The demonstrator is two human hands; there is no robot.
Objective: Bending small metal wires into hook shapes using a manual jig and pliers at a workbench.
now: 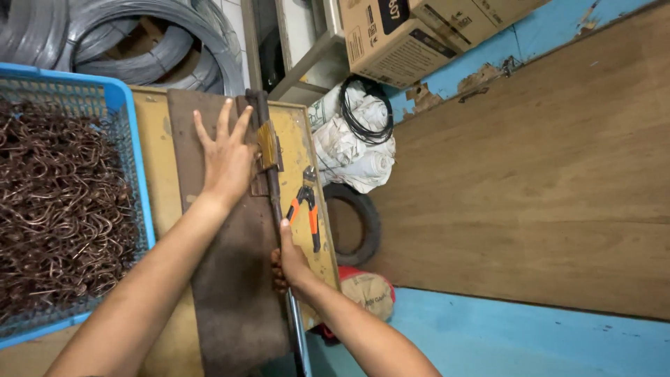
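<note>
One blue plastic basket (pixel 132 150) sits at the left edge of the worktop (pixel 155 188), mesh walls, filled with a heap of brown bent wire hooks (pixel 59 209); too tangled to count.

Worktop: worn yellow board, paint scuffed. One dark rusty metal plate (pixel 227 293) lies along it, beside the basket. One long metal lever bar (pixel 278 209) runs along the plate's right edge, with a brass-coloured block (pixel 269 145) fixed near its far end.

Left hand (pixel 227 157): flat on the far part of the plate, fingers spread apart, fingertips touching the bar and block. Holds nothing.

Right hand (pixel 287 260): wrapped around the lever bar at the near part of the worktop, thumb lying along the bar.

One pair of orange-handled pliers (pixel 307 206) lies on the worktop's right edge, just beside the bar, untouched.

Room: brown wooden panel (pixel 530 174) to the right, blue painted surface (pixel 530 335) with peeling patches. Two cardboard boxes (pixel 391 35) at the top. Grey wire coils (pixel 139 42) behind the basket. White sacks (pixel 352 150) with one black cable loop (pixel 366 112) on them; one black tyre (pixel 359 223) and one red-and-tan bag (pixel 370 293) below the worktop's right edge.
</note>
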